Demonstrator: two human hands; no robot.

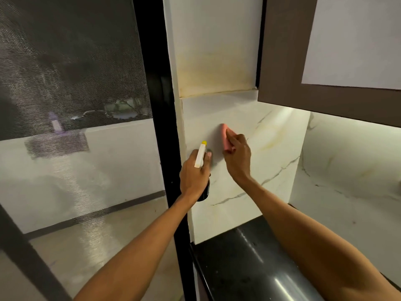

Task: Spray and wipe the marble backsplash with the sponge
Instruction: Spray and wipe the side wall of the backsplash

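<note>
Pink sponge, likely soft and light, is being pinched in curled fingers of right hand and pressed on marble backsplash, spray bottle being gripped by left hand near backsplash's left edge.

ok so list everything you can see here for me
countertop: one, glossy black, bottom right
marble backsplash: one, white with grey veins, above the countertop
sponge: one, pink, pressed on the marble backsplash
spray bottle: one, white head, yellow tip, dark body, left of the sponge
wall: one, white with a yellowish stain, above the marble backsplash
wall cabinet: one, brown with pale panel, top right
mesh screen: one, dark, black-framed, left
left hand: one, grips the spray bottle
right hand: one, holds the sponge
</note>
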